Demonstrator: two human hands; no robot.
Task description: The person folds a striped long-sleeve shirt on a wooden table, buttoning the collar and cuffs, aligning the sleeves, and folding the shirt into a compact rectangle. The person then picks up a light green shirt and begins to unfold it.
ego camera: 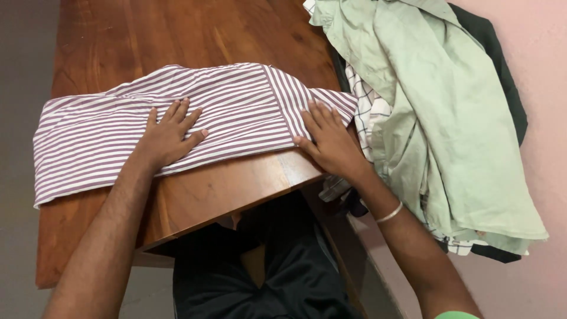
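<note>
I press both flat, open hands, left hand [168, 136] and right hand [331, 142], on the folded purple-and-white striped shirt [106, 136]. It lies on the glossy wooden counter [207, 189]. Crumpled pale green cloth [449, 130] fills the upper right.

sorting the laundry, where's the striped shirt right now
In the head view, the striped shirt lies folded across the wooden table, flat under the left hand and right hand, just left of the pale green clothes pile.

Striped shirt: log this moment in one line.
left hand: flat on striped shirt | right hand: flat on its folded end | wooden table | clothes pile: right
</note>
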